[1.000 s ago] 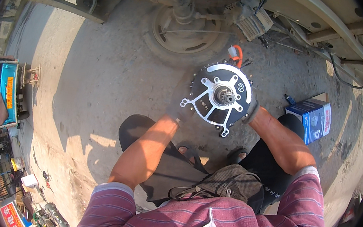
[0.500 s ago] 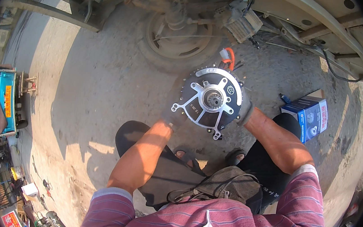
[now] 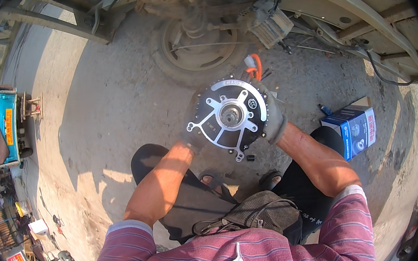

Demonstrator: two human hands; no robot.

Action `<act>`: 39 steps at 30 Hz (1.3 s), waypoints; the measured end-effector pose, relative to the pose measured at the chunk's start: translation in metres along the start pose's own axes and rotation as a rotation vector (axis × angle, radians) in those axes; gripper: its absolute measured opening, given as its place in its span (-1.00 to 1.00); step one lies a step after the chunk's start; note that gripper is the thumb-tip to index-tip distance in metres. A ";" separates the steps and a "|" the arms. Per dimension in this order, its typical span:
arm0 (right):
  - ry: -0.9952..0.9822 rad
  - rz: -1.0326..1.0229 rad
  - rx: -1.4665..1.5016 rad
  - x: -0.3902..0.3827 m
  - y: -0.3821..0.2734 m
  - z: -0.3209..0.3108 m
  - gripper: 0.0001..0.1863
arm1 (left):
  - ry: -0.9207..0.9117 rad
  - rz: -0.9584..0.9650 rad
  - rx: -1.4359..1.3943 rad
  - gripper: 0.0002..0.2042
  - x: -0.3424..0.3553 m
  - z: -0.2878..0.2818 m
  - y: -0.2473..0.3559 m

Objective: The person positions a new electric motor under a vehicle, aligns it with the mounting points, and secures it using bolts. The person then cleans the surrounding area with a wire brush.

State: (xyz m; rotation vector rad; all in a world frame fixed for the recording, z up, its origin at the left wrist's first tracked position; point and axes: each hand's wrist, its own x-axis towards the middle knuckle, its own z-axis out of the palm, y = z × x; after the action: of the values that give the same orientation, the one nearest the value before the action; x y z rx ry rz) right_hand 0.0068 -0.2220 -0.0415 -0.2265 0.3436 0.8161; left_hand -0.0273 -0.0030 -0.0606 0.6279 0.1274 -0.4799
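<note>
Where the vehicle underside [image 3: 387, 35] spans the top of view, your space is boxed in, so the motor [image 3: 219, 134] sits lower, out in the open. Wheel [image 3: 192, 58] just past it, under the frame. Blue three-wheeled cart [image 3: 8, 127], far left, well apart. Your knees [image 3: 150, 162] are spread, likely to leave room between them. Blue-and-white box [image 3: 357, 130] on the ground, right, beyond your right knee: probably parked out of your arms' way.

Motor: centre, above the ground, between your two hands, its silver-and-black face up toward you. Two-sided hold presumably because it's heavy and round; one hand alone might let it tip. Right hand [image 3: 274, 119], grey glove: fingers curled round the right rim, tips hidden. Left hand [image 3: 195, 138], also gloved, blurred at the lower-left edge: fingers go behind, can't tell if spread or pressed together.

Orange cables [image 3: 258, 66] stick out at the top edge, clear of both palms, so they aren't pinched. Splined shaft [image 3: 230, 116] points up, untouched. White connector [image 3: 250, 61] beside the cables. Small black piece [image 3: 251, 158] just below the rim; can't tell whether it's attached.
</note>
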 end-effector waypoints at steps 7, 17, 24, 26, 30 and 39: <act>0.057 0.008 -0.038 -0.007 0.003 0.015 -0.46 | -0.040 -0.008 0.031 -0.61 -0.001 0.002 0.003; 0.190 -0.009 -0.136 -0.013 0.006 0.032 -0.42 | -0.048 0.128 0.536 -0.53 -0.003 -0.015 0.001; 0.254 0.009 -0.164 -0.012 0.003 0.028 -0.41 | 0.023 0.312 1.158 -0.55 -0.001 -0.012 -0.002; 0.235 0.004 -0.181 -0.008 -0.001 0.020 -0.42 | 0.023 0.245 0.996 -0.55 0.004 -0.017 -0.005; 0.242 -0.066 -0.216 0.005 -0.009 -0.002 -0.43 | -0.002 0.099 0.591 -0.55 0.015 -0.032 -0.012; 0.323 -0.065 -0.206 0.002 -0.002 -0.022 -0.46 | -0.075 0.055 0.751 -0.52 0.041 -0.065 -0.030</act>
State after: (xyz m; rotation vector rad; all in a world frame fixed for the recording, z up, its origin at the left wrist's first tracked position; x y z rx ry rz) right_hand 0.0052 -0.2294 -0.0621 -0.5628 0.5531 0.7505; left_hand -0.0036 -0.0018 -0.1399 1.3423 -0.1531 -0.4939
